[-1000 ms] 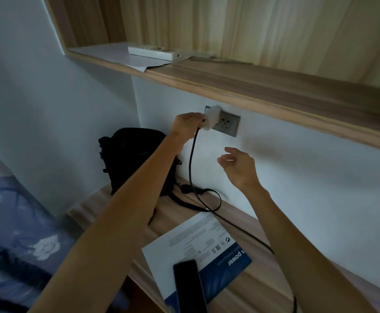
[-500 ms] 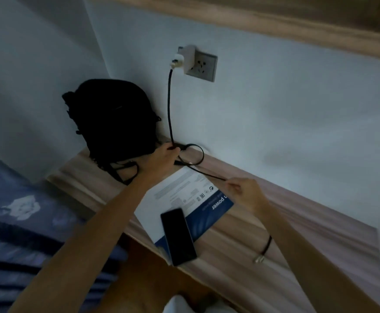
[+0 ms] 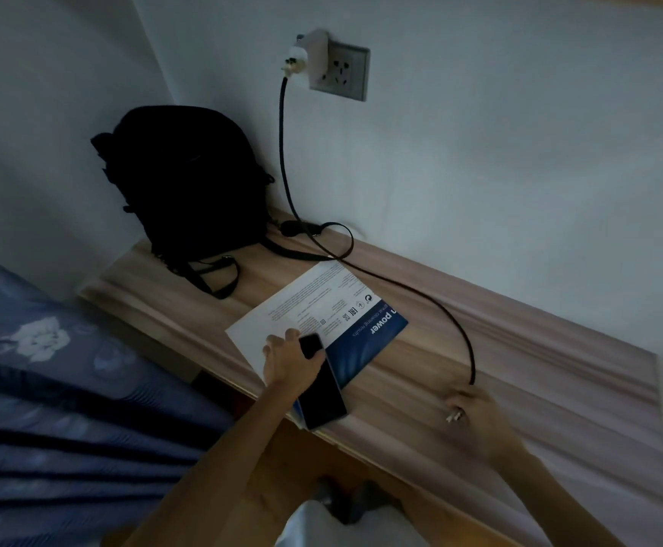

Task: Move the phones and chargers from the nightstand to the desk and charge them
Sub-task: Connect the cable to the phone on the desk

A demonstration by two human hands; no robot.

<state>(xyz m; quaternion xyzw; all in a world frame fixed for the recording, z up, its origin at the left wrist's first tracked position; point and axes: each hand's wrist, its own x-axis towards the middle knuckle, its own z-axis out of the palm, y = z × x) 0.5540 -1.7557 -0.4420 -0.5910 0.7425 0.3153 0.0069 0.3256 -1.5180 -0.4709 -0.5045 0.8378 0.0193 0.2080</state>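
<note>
A white charger sits plugged into the grey wall socket. Its black cable hangs down the wall and runs right across the wooden desk. My right hand is closed on the cable's free end, and the metal plug tip shows between my fingers. A black phone lies at the desk's front edge, partly on a booklet. My left hand grips the phone's far end.
A black backpack leans in the desk's left corner, straps trailing on the wood. A white and blue booklet lies under the phone. A blue patterned bedspread fills the left. My feet show under the desk.
My left hand left the charger at the socket, came down past the cable loop and took the phone. My right hand slid along the cable to its plug end.
</note>
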